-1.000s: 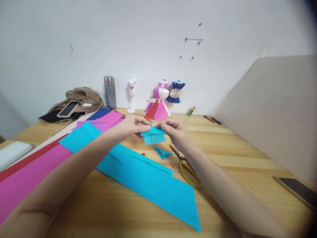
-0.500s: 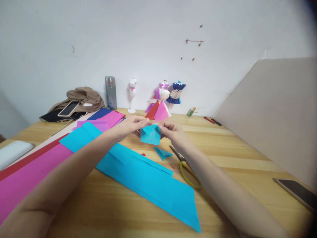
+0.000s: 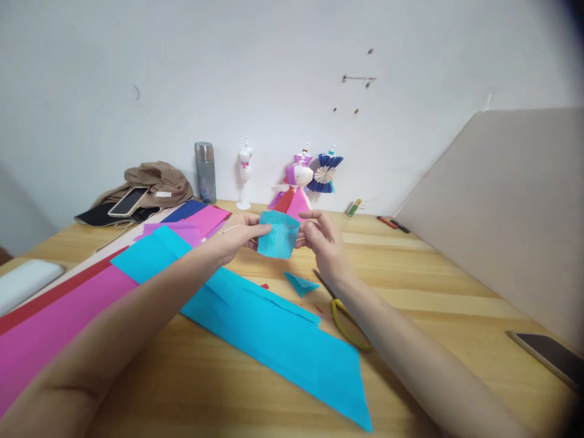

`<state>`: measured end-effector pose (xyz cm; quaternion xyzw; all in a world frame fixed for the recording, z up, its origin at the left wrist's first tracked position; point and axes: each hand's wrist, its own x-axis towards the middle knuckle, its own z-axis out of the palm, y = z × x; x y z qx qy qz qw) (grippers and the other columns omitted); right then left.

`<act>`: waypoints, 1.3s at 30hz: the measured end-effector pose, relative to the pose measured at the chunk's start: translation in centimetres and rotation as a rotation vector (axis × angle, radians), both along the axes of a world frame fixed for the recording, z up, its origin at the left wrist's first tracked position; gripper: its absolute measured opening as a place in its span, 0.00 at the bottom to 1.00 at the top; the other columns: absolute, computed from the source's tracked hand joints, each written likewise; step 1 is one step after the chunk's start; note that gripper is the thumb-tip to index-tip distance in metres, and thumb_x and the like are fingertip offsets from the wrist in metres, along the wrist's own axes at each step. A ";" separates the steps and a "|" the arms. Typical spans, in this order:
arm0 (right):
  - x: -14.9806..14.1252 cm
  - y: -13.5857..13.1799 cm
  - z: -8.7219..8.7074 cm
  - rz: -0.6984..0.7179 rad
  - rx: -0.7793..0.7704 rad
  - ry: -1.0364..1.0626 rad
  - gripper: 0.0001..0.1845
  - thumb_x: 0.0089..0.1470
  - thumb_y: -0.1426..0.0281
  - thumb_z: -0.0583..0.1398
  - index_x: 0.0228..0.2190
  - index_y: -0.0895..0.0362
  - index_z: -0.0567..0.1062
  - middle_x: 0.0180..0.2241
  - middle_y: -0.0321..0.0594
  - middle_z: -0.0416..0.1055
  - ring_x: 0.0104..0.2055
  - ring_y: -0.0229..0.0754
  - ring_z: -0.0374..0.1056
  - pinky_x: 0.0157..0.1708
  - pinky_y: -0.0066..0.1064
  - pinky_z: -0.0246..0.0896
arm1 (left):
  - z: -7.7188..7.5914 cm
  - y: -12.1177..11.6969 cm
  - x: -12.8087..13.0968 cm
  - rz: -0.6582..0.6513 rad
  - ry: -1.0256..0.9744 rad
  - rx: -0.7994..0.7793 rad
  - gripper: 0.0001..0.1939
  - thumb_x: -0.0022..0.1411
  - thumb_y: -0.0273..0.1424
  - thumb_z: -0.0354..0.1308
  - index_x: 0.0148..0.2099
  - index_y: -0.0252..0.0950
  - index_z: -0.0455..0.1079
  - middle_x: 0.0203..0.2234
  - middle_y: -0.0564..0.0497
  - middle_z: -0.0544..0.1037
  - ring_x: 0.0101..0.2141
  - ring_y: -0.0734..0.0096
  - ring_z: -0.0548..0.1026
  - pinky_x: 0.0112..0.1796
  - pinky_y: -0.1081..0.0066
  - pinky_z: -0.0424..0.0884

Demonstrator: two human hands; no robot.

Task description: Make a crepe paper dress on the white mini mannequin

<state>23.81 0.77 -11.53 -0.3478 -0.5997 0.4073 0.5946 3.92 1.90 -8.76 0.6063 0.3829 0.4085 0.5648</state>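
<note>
A small, roughly square piece of blue crepe paper [image 3: 278, 236] is spread flat above the table. My left hand [image 3: 241, 234] pinches its left edge, thumb in front and fingers behind. At the right edge, my right hand [image 3: 325, 240] has its lower fingers against the paper, partly hidden behind it; its index finger is raised. Below the hands lies a folded blue paper scrap [image 3: 301, 284]. Scissors with yellow-green handles [image 3: 347, 325] rest beside it, partly covered by my right forearm. A long blue crepe paper strip [image 3: 274, 334] crosses the table under my left forearm.
Pink paper [image 3: 77, 310] and other coloured sheets lie at left. A grey flask [image 3: 205, 173], a bare white mini mannequin [image 3: 245, 170] and paper-dressed mannequins [image 3: 298, 176] stand along the wall. Brown cloth [image 3: 157, 182] is back left; a phone [image 3: 547, 353] lies at right.
The blue square was folded over at its top edge; it has been opened out flat and raised slightly. My right thumb and index finger have moved off its corner.
</note>
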 end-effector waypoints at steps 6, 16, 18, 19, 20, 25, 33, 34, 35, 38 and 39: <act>-0.5 -0.4 0.4 -0.090 0.090 -0.075 0.17 0.48 0.63 0.65 0.37 0.51 0.65 0.22 0.27 0.65 0.23 0.36 0.63 0.26 0.30 0.60 | -0.1 -0.3 0.0 -0.077 -0.013 -0.004 0.23 0.48 0.48 0.70 0.24 0.33 0.72 0.20 0.50 0.75 0.23 0.73 0.72 0.29 0.72 0.70; -0.5 -0.2 0.3 -0.165 0.115 -0.003 0.12 0.50 0.65 0.62 0.34 0.51 0.63 0.17 0.23 0.61 0.20 0.34 0.57 0.23 0.28 0.55 | -0.2 -1.1 0.8 -0.029 -0.104 0.024 0.45 0.48 0.39 0.74 0.65 0.31 0.63 0.33 0.47 0.82 0.33 0.64 0.80 0.38 0.65 0.74; -0.5 -0.1 0.3 -0.185 0.149 0.003 0.10 0.52 0.65 0.61 0.33 0.51 0.63 0.18 0.24 0.60 0.20 0.34 0.57 0.23 0.28 0.55 | -0.3 -1.3 1.0 -0.017 -0.076 0.017 0.50 0.49 0.35 0.73 0.70 0.32 0.55 0.31 0.49 0.81 0.33 0.64 0.80 0.39 0.66 0.73; -0.5 0.0 0.3 -0.193 0.164 0.004 0.09 0.52 0.65 0.61 0.32 0.51 0.64 0.18 0.25 0.60 0.21 0.34 0.58 0.23 0.28 0.55 | -0.4 -1.3 1.1 -0.005 -0.067 0.013 0.52 0.49 0.32 0.72 0.72 0.32 0.53 0.30 0.50 0.81 0.33 0.65 0.79 0.39 0.67 0.72; -0.4 0.0 0.2 -0.200 0.175 0.003 0.08 0.52 0.65 0.61 0.31 0.51 0.65 0.19 0.26 0.61 0.21 0.34 0.58 0.23 0.28 0.56 | -0.4 -1.3 1.1 0.012 -0.064 0.016 0.53 0.49 0.31 0.71 0.72 0.31 0.51 0.29 0.51 0.81 0.32 0.67 0.79 0.38 0.68 0.72; 0.0 0.4 0.2 -0.179 0.129 -0.006 0.08 0.50 0.64 0.63 0.33 0.54 0.75 0.22 0.31 0.68 0.24 0.36 0.63 0.26 0.31 0.63 | -0.7 -0.9 1.2 0.077 -0.101 0.159 0.42 0.49 0.28 0.67 0.66 0.34 0.61 0.26 0.56 0.79 0.28 0.71 0.77 0.34 0.71 0.70; 0.4 0.7 -0.3 -0.127 0.058 -0.028 0.15 0.44 0.65 0.69 0.37 0.53 0.80 0.32 0.37 0.77 0.33 0.40 0.70 0.37 0.37 0.69 | -0.8 -0.5 0.9 0.223 -0.022 0.290 0.16 0.52 0.30 0.63 0.44 0.37 0.66 0.21 0.60 0.72 0.25 0.74 0.73 0.31 0.74 0.66; 0.4 0.7 -0.3 -0.129 0.061 -0.038 0.16 0.44 0.65 0.68 0.38 0.53 0.80 0.32 0.37 0.77 0.33 0.40 0.70 0.38 0.37 0.69 | -0.8 -0.4 0.9 0.234 -0.016 0.288 0.15 0.53 0.30 0.62 0.42 0.38 0.65 0.19 0.60 0.71 0.23 0.75 0.72 0.30 0.74 0.65; 0.4 0.8 -0.4 -0.128 0.064 -0.049 0.16 0.45 0.65 0.68 0.38 0.53 0.80 0.32 0.37 0.77 0.33 0.40 0.70 0.37 0.37 0.69 | -0.9 -0.4 0.9 0.238 -0.017 0.284 0.13 0.53 0.30 0.61 0.41 0.38 0.64 0.19 0.60 0.71 0.22 0.75 0.70 0.29 0.74 0.64; 0.5 1.1 -0.7 -0.119 0.064 -0.077 0.16 0.45 0.66 0.67 0.39 0.53 0.80 0.33 0.37 0.77 0.32 0.40 0.69 0.36 0.36 0.68 | -0.8 -0.4 0.8 0.242 -0.008 0.290 0.07 0.54 0.29 0.59 0.36 0.36 0.66 0.21 0.58 0.72 0.23 0.76 0.69 0.29 0.74 0.65; 0.5 1.1 -0.8 -0.118 0.062 -0.086 0.16 0.45 0.66 0.67 0.39 0.53 0.80 0.32 0.37 0.77 0.32 0.40 0.69 0.36 0.36 0.68 | -0.8 -0.5 0.8 0.248 0.019 0.298 0.06 0.54 0.29 0.60 0.36 0.35 0.68 0.23 0.56 0.73 0.24 0.76 0.70 0.30 0.74 0.65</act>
